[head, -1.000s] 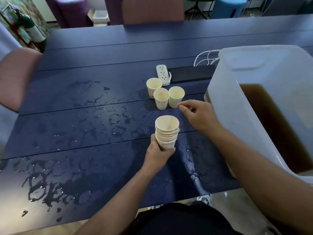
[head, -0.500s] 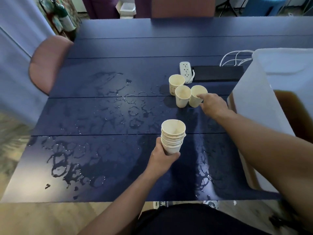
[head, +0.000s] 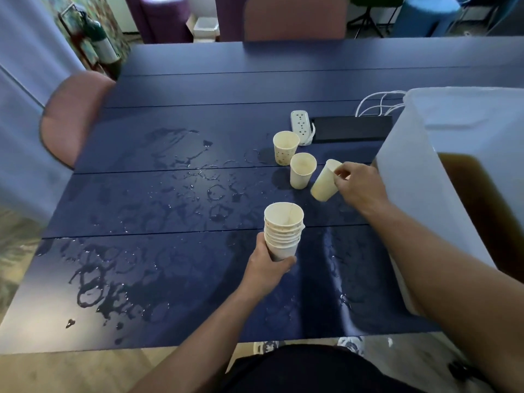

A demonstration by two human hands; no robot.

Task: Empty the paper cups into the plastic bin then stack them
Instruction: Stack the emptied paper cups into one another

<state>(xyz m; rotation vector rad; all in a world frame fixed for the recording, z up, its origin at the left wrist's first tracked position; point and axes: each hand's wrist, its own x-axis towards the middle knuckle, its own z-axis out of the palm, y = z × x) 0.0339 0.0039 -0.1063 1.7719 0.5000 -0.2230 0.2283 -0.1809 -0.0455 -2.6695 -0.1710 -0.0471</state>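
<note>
My left hand (head: 266, 272) grips a stack of several nested paper cups (head: 282, 232) above the wet blue table (head: 170, 205). My right hand (head: 358, 187) holds a single paper cup (head: 324, 181) by its rim, tilted with its mouth toward the translucent plastic bin (head: 425, 171) on the right. Brown liquid (head: 476, 188) fills the bin's bottom. Two more paper cups stand upright on the table: one (head: 285, 147) farther back, one (head: 302, 170) just left of the tilted cup.
A white power strip (head: 302, 126) and a black flat device (head: 351, 127) lie behind the cups, with white cables (head: 377, 102) beside the bin. Puddles and ring marks cover the tabletop. A pink chair (head: 71, 114) stands at the left, another at the far side.
My right hand took hold of the rightmost cup of the three, lifted it and tilted it toward the bin. The left hand kept the stack in place.
</note>
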